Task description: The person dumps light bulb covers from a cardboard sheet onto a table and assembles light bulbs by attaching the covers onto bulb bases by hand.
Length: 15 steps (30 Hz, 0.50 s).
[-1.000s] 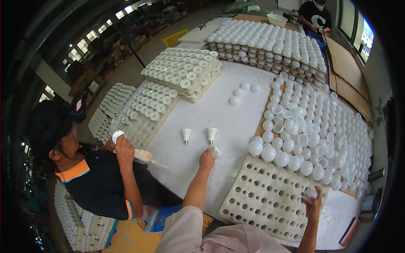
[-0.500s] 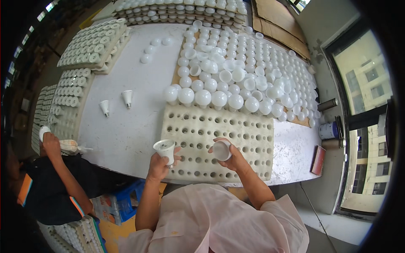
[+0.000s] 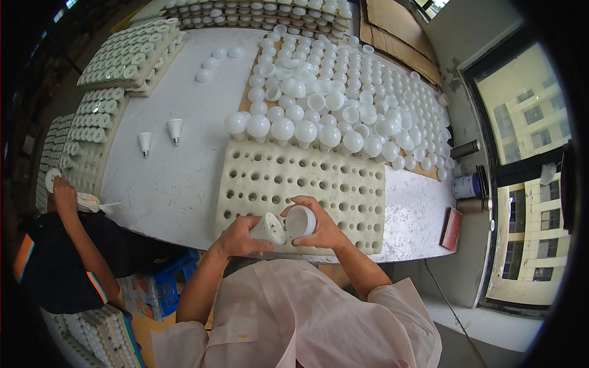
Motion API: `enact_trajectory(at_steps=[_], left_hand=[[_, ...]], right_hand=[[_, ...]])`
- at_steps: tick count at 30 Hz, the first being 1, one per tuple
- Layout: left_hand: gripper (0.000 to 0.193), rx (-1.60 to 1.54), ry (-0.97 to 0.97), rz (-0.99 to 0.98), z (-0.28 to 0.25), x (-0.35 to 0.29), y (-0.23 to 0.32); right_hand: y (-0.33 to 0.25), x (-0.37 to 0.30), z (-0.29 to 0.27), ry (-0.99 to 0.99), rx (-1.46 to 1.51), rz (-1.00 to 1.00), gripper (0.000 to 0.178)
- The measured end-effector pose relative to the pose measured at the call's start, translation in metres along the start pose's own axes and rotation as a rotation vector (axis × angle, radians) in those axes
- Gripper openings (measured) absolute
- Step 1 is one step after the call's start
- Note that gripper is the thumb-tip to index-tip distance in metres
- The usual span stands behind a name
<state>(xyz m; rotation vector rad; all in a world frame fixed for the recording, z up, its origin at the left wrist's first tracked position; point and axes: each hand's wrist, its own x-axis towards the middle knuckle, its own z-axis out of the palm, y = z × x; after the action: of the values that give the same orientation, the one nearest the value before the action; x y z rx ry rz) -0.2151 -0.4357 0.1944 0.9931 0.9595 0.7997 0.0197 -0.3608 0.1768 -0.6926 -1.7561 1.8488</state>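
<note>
Seen from above, a person in a pale pink shirt stands at the near edge of a white tabletop (image 3: 178,184). Their left hand (image 3: 236,238) is closed around a white cone-shaped lamp base (image 3: 268,228), tilted so its open rim faces right. Their right hand (image 3: 319,226) grips a white round plastic bulb dome (image 3: 300,221), its open mouth turned left toward the base; the two parts almost touch, as if lined up to fit together. Both are held just above the near edge of a cream foam tray full of round holes (image 3: 319,184), which lies along the table's near edge and looks sized to stand bulbs upright. A row of finished white bulbs (image 3: 294,130) stands along the tray's far edge, and many loose white domes (image 3: 356,80) cover the far right of the table. Two single lamp bases (image 3: 159,136) stand toward the left edge. At the left side, another person's hand (image 3: 61,191) works beside stacked trays of bases (image 3: 123,55).
</note>
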Motion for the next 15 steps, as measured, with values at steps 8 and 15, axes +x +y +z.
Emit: enact_trajectory(at_steps=[8, 15], left_hand=[[0.045, 0.041, -0.022, -0.096, -0.006, -0.005, -0.005], [0.041, 0.112, 0.003, -0.144, -0.008, -0.009, 0.005]], right_hand=[[-0.008, 0.004, 0.012, -0.063, -0.132, 0.016, 0.077], [-0.029, 0.013, 0.022, -0.219, -0.416, 0.046, 0.078]])
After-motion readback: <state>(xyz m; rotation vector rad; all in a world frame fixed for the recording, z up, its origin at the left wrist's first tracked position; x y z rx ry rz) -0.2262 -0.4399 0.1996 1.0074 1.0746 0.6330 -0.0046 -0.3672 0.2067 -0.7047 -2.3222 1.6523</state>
